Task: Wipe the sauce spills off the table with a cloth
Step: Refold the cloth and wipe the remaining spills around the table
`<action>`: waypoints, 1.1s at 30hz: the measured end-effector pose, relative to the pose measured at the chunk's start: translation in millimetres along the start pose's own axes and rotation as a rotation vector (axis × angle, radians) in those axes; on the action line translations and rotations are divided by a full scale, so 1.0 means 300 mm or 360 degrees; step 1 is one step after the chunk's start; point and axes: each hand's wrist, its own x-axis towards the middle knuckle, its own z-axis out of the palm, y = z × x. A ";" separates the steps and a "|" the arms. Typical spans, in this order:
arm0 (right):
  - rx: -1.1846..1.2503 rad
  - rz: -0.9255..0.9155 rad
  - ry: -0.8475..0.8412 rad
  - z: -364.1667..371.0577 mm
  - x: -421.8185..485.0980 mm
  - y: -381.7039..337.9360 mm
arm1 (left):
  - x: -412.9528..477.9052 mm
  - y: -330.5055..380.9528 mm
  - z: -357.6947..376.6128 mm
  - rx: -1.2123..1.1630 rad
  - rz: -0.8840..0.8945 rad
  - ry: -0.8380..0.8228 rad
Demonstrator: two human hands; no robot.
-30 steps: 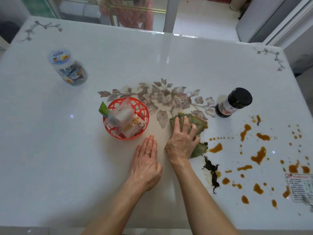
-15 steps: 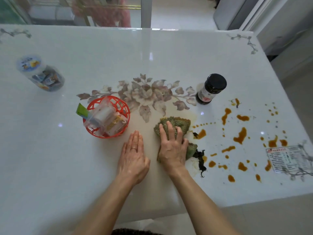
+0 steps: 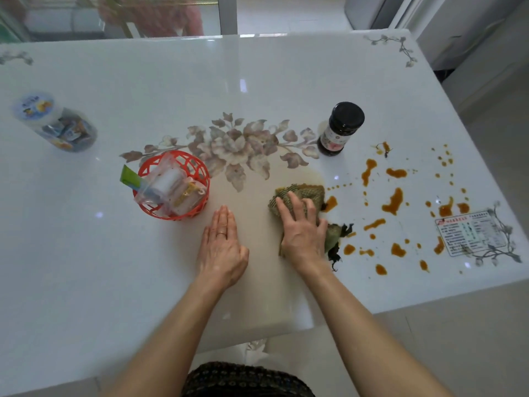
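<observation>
Right hand (image 3: 303,236) and cloth (image 3: 307,193) farther right, now against a sauce spill (image 3: 331,203).

The left hand (image 3: 221,250) wears one thin, plain ring (image 3: 221,233) on its fourth finger, low near the knuckle and well back from the fingertips; the band is too small to tell its metal. The right hand (image 3: 303,236) has its fingers bare. The left forearm (image 3: 177,325) and the right forearm (image 3: 363,319) are uncovered from the wrists back to the picture's edge. Far behind the fingers, between the two forearms, lies a dark garment (image 3: 246,379) with rows of small pale dots; what kind of garment it is cannot be told.
</observation>
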 end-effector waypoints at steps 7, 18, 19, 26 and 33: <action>0.0314 -0.0143 0.0177 0.043 -0.174 -0.110 | -0.007 -0.023 0.003 -0.0106 0.0064 0.0015; 0.0211 -0.0133 0.0199 0.100 -0.207 -0.020 | -0.056 -0.018 0.024 -0.0134 0.0169 0.0078; 0.0169 -0.0226 0.0190 0.114 -0.248 -0.035 | -0.059 -0.017 0.032 -0.0117 0.0166 0.0090; 0.0098 -0.0376 0.0197 0.089 -0.215 0.197 | -0.072 0.028 0.064 -0.0064 0.0097 0.0132; 0.0155 -0.0627 0.0239 0.113 -0.323 0.208 | -0.076 0.076 0.072 -0.0112 0.0132 0.0108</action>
